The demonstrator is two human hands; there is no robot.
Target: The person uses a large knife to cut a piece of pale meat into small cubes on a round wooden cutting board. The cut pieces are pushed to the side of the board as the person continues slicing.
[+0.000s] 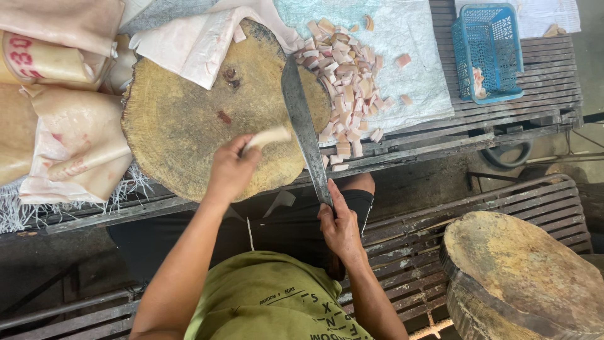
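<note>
Slabs: large pale sheets of pork skin and fat piled at the left of the slatted counter, touching the block's edge
Block: round wooden chopping block, mostly bare, with a folded pale slab lapping its far rim
Left hand: left hand closed around a pale strip held over the near side of the block, fingertips just beside the blade
Cleaver: long cleaver lying across the block's right part, tip pointing away from the person
Right hand: right hand wrapped around the cleaver's handle, off the block's near edge
Cubes: heap of small cut pieces on a white sheet right of the block, a few near the counter's edge
Basket: blue plastic basket further right, well apart
Spare block: second wooden block on the bench at lower right
Risk: greasy strip and handle could slip, I judge, bringing the edge onto the left fingertips; stray cubes could roll off the counter
</note>
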